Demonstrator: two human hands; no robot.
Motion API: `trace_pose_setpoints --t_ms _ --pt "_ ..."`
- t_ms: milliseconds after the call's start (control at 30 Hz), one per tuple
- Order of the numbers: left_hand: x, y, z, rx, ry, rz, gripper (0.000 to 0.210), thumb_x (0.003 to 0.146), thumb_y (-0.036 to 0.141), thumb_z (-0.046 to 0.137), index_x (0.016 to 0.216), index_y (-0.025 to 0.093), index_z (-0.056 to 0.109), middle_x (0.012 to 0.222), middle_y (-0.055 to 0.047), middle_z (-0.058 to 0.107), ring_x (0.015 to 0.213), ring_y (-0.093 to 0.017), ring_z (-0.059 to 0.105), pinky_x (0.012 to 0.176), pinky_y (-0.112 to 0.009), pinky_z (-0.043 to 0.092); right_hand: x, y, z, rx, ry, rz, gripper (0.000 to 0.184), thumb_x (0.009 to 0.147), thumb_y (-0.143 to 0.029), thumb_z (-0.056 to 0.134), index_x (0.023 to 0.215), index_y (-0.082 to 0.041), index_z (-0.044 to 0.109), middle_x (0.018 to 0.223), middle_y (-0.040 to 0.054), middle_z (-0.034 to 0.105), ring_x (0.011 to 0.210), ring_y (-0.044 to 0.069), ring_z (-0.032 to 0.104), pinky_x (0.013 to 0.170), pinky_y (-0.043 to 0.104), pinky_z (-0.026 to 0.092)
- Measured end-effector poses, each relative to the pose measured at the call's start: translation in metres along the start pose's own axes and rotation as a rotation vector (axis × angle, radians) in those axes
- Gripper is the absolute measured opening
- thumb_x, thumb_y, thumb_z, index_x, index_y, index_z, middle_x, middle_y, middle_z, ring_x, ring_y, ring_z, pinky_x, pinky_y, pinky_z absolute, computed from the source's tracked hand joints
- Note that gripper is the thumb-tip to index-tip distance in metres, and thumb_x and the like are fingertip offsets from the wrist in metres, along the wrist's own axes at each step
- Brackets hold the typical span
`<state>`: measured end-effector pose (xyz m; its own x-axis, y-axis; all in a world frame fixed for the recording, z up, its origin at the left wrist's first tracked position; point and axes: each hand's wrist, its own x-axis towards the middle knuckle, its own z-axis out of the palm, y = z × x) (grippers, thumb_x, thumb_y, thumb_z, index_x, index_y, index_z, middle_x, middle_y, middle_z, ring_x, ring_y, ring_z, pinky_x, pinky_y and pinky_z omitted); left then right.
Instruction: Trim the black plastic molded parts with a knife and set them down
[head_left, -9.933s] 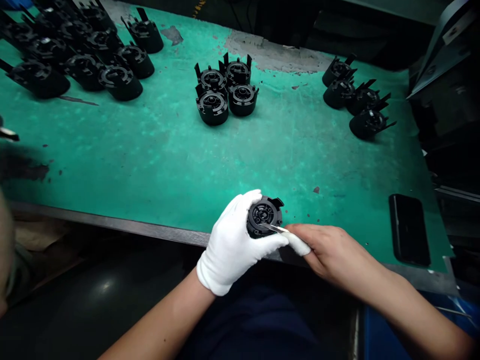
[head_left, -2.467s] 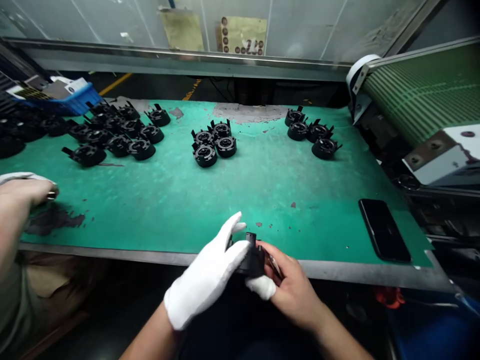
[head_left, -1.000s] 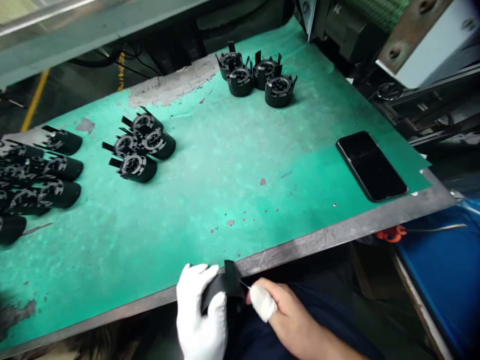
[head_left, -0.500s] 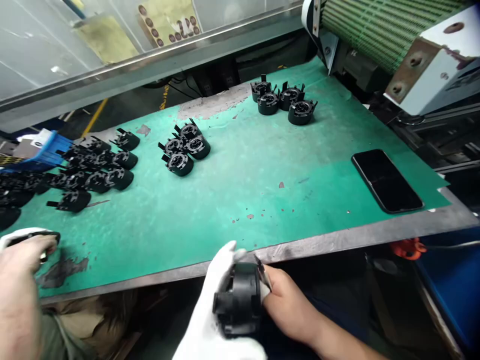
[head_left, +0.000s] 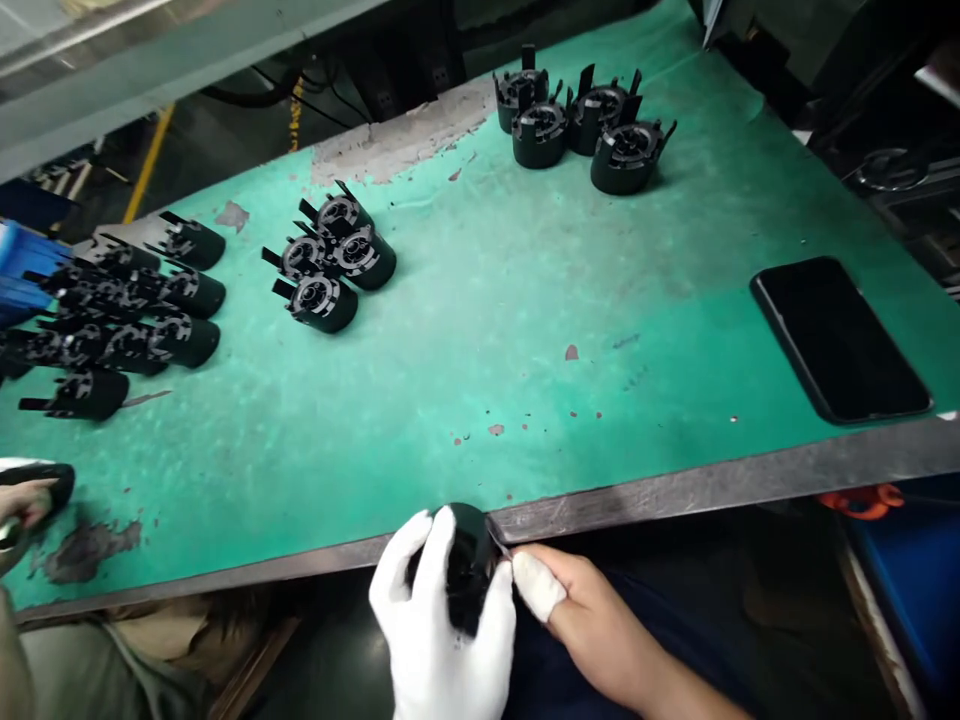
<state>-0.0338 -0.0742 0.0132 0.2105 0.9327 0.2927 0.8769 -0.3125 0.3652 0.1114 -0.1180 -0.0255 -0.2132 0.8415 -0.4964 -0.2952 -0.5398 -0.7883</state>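
Note:
My left hand (head_left: 442,640), in a white glove, is wrapped round a black round plastic housing (head_left: 469,535) at the table's front edge, fingers over its top and thumb on the near side. My right hand (head_left: 600,615) is bare except for a white cover on the thumb. It pinches a thin, dark blade-like tool (head_left: 499,540), whose tip lies against the housing's right side. The fingers hide much of the housing, and most of the tool is inside my right hand.
Similar black housings stand in groups on the green table (head_left: 465,370): a middle cluster (head_left: 326,300), a back group (head_left: 626,160) and a larger left group (head_left: 184,340). A phone (head_left: 844,340) lies at right. Another person's hand (head_left: 26,500) holds a dark part at far left.
The view has tilted down and come closer to the table. My left hand has turned the housing, and its fingers now lie over the top. The tool in my right hand now touches the housing's right edge.

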Motion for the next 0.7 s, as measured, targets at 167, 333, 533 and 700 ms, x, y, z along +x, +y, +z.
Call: trace_pose_setpoints --t_ms 167,333,533,700 --pt "0.001 0.005 0.002 0.008 0.025 -0.113 0.056 0.078 0.026 0.080 0.129 0.020 0.058 0.125 -0.014 0.052 0.121 -0.030 0.059 0.104 -0.047 0.052 -0.001 0.001 0.001 0.013 -0.020 0.013 0.042 0.103 -0.051 0.043 0.077 -0.020 0.055 0.072 -0.0018 0.048 0.069 0.015 0.041 0.064 0.028 0.036" --pt "0.002 0.008 0.006 0.009 0.067 -0.166 0.051 0.075 0.029 0.083 0.120 0.022 0.063 0.116 -0.009 0.056 0.116 -0.030 0.063 0.101 -0.046 0.054 0.001 -0.002 -0.001 -0.056 -0.008 0.001 0.041 0.104 -0.047 0.041 0.090 -0.019 0.067 0.079 0.0021 0.064 0.073 0.018 0.054 0.071 0.030 0.043" --pt "0.003 0.001 0.006 0.007 0.069 -0.073 0.055 0.067 0.028 0.087 0.116 0.018 0.064 0.106 -0.008 0.057 0.110 -0.033 0.067 0.095 -0.046 0.057 0.005 -0.003 -0.001 -0.121 0.044 -0.014 0.039 0.103 -0.043 0.044 0.082 -0.019 0.066 0.076 0.0023 0.064 0.075 0.019 0.057 0.073 0.030 0.046" --pt "-0.002 -0.004 0.010 -0.025 0.122 0.000 0.055 0.065 0.020 0.089 0.114 0.019 0.065 0.099 -0.004 0.054 0.108 -0.033 0.068 0.092 -0.048 0.060 0.008 -0.005 0.003 -0.100 0.082 -0.039 0.037 0.104 -0.040 0.044 0.084 -0.019 0.066 0.081 0.0024 0.066 0.078 0.018 0.057 0.074 0.029 0.046"
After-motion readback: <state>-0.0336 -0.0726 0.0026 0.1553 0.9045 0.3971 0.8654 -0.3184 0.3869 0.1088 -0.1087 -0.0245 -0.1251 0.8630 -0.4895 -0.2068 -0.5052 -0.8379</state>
